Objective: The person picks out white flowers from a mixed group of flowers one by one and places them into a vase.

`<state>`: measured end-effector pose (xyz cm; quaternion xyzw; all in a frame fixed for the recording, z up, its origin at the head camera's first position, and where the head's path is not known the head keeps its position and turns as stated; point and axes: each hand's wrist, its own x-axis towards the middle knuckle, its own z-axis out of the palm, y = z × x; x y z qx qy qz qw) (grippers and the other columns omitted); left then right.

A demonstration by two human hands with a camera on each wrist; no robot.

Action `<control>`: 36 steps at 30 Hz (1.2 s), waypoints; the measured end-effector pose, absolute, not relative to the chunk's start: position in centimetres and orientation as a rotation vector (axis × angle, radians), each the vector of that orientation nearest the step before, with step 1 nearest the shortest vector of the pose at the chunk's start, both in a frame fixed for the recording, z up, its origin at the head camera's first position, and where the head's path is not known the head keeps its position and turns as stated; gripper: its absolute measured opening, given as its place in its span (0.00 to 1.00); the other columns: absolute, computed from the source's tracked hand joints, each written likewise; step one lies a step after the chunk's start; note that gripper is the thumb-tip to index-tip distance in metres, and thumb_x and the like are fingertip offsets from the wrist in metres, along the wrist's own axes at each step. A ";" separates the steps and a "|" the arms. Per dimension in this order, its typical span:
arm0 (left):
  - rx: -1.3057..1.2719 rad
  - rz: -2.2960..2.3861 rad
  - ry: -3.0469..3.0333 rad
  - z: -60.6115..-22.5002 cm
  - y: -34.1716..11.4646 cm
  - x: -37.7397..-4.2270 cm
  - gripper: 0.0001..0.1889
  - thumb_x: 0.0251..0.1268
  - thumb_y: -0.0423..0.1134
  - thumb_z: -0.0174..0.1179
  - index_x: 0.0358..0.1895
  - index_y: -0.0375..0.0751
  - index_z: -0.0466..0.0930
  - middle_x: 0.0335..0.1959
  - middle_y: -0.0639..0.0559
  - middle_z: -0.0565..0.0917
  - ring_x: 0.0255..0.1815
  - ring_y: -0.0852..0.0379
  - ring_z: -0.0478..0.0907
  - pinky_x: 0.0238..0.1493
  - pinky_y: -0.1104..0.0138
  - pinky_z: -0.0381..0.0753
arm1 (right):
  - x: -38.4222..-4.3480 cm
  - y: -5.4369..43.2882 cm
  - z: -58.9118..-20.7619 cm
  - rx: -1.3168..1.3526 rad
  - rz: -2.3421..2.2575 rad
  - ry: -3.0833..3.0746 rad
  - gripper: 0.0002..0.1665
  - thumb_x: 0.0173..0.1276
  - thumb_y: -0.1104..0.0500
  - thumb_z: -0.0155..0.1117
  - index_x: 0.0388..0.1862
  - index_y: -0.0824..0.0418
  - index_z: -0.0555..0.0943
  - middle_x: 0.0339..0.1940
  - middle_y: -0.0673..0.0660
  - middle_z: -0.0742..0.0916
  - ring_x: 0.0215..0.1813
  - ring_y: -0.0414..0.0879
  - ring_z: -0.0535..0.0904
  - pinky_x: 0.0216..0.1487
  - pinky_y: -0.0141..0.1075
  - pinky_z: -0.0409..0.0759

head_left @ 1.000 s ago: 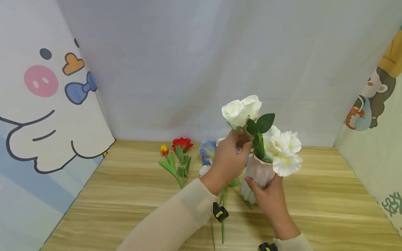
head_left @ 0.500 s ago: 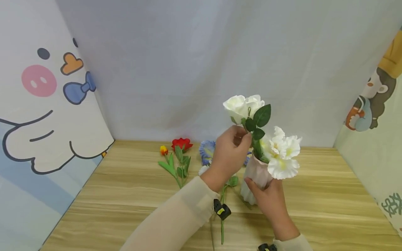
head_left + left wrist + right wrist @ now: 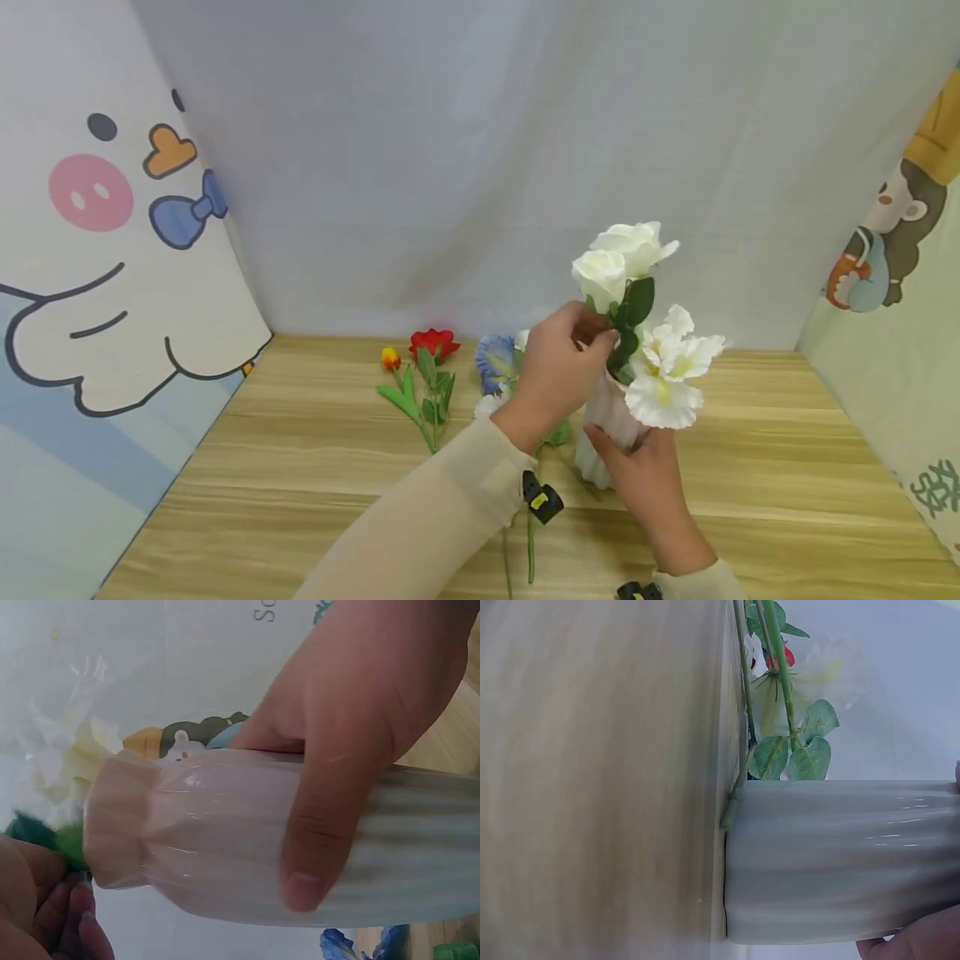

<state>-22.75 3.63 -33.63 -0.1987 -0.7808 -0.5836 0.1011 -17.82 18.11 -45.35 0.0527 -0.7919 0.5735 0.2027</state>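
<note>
A pale pink-and-white ribbed vase (image 3: 606, 425) stands upright on the table. My right hand (image 3: 654, 487) grips its side, the thumb lying across the front in the left wrist view. Out of the vase's mouth leans a white iris (image 3: 663, 398) with a yellow centre. Just above the rim, my left hand (image 3: 561, 367) pinches the stem of a white rose (image 3: 632, 248) with two blooms and dark green leaves. The rose's leaves overlap the mouth of the vase (image 3: 217, 832), and the lower stem is hidden inside or behind it.
Left of the vase, artificial flowers lie on the wooden table (image 3: 300, 483): a yellow-orange tulip (image 3: 391, 359), a red flower (image 3: 434, 343) and a blue iris (image 3: 495, 363). Green stems run toward the front edge, one end close beside the vase base. A plain curtain (image 3: 360, 167) hangs behind.
My left hand has moved slightly right, and the white rose has shifted right and turned, now above the vase. The white iris has turned and tilted a little. My right hand stays on the vase.
</note>
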 end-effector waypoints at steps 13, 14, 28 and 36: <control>-0.421 -1.806 -2.584 -34.2 3.7 -24.2 0.01 0.68 0.39 0.65 0.38 0.50 0.86 0.34 0.62 0.84 0.37 0.61 0.81 0.39 0.62 0.82 | -17.7 18.0 -45.2 0.101 1.666 -2.233 0.58 0.68 0.60 0.75 0.81 0.57 0.44 0.73 0.59 0.66 0.71 0.50 0.67 0.63 0.27 0.69; -0.421 -1.825 -2.587 -34.2 3.5 -24.2 0.01 0.69 0.40 0.65 0.39 0.51 0.86 0.34 0.63 0.84 0.38 0.61 0.81 0.40 0.62 0.82 | -17.7 18.0 -45.2 0.107 1.661 -2.234 0.58 0.67 0.60 0.75 0.81 0.57 0.44 0.73 0.58 0.65 0.71 0.50 0.67 0.65 0.29 0.68; -0.432 -1.816 -2.525 -33.9 0.2 -24.0 0.05 0.73 0.44 0.66 0.40 0.49 0.84 0.38 0.58 0.83 0.41 0.58 0.80 0.43 0.60 0.81 | -17.8 18.1 -45.3 0.123 1.686 -2.216 0.60 0.67 0.61 0.76 0.82 0.56 0.43 0.73 0.56 0.66 0.72 0.49 0.66 0.72 0.50 0.65; -0.489 -1.772 -2.461 -35.9 -1.1 -22.8 0.04 0.73 0.42 0.65 0.40 0.47 0.83 0.36 0.56 0.82 0.38 0.57 0.78 0.40 0.62 0.80 | -17.7 18.1 -45.4 0.129 1.668 -2.219 0.61 0.66 0.62 0.77 0.82 0.57 0.43 0.73 0.59 0.66 0.72 0.52 0.66 0.73 0.52 0.65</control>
